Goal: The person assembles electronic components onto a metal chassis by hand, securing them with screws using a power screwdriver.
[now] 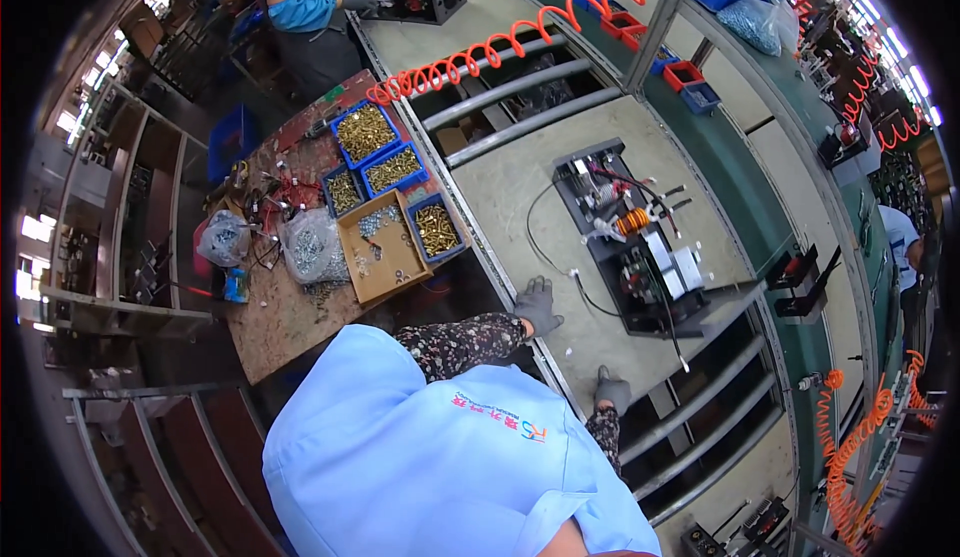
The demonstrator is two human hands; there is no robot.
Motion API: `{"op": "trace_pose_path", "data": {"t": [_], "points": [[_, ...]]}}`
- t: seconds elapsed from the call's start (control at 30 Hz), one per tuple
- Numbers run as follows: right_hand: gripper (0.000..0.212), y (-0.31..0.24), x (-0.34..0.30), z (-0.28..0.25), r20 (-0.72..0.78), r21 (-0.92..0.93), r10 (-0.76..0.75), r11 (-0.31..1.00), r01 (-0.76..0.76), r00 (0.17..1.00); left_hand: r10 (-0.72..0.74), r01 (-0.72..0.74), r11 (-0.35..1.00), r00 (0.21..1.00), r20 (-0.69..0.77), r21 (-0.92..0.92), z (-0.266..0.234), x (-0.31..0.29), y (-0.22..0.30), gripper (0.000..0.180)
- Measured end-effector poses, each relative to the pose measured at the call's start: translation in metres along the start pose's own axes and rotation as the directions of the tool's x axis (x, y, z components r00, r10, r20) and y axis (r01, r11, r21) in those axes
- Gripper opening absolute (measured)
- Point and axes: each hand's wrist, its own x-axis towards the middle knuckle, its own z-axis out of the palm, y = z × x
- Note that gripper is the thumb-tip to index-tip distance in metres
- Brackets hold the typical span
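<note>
My left hand point(538, 305), in a grey glove, lies on the near edge of a pale work board point(510, 197). Its fingers are stretched out and it holds nothing. Farther right, my right hand point(612, 390), also gloved in grey, rests at the same board's edge, thumb apart from the rest and nothing visible in it. Beyond both hands sits an open black metal chassis point(632, 247) with a copper-wound coil point(633, 221), circuit parts and silver heat sinks point(672, 264). Loose cables, including a thin black lead point(535, 232), trail from it onto the board; neither hand touches the chassis.
Left, a worn bench point(280, 327) bears blue bins of brass fasteners point(365, 134), a cardboard tray point(385, 247) and bags of small parts point(314, 245). Metal rollers point(700, 427) flank the board. An orange coiled hose point(480, 60) hangs overhead. A co-worker point(300, 12) stands at the far left.
</note>
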Motion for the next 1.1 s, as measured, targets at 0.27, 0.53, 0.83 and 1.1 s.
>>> {"op": "trace_pose_path", "data": {"t": [0.27,0.53,0.83,1.1], "points": [[0.049,-0.077,0.043,0.064,-0.053,0.121,-0.207,0.97,0.212,0.977,0.172,-0.172,0.985,0.985,-0.013,0.002,-0.018,0.018,-0.007,0.078],[0.028,-0.08,-0.024,0.065,-0.175,0.492,-0.222,0.824,0.28,0.959,0.046,-0.067,0.983,0.991,0.124,0.172,-0.04,0.028,-0.028,0.077],[0.029,0.024,-0.059,0.085,-0.005,0.687,0.204,0.712,-0.145,0.979,0.326,-0.334,0.943,0.913,0.247,-0.008,-0.056,0.131,-0.096,0.052],[0.024,0.099,-0.08,0.101,-0.134,0.787,0.539,0.568,-0.241,0.832,0.125,-0.107,0.959,0.991,-0.053,0.262,-0.059,0.129,-0.076,0.076]]}}
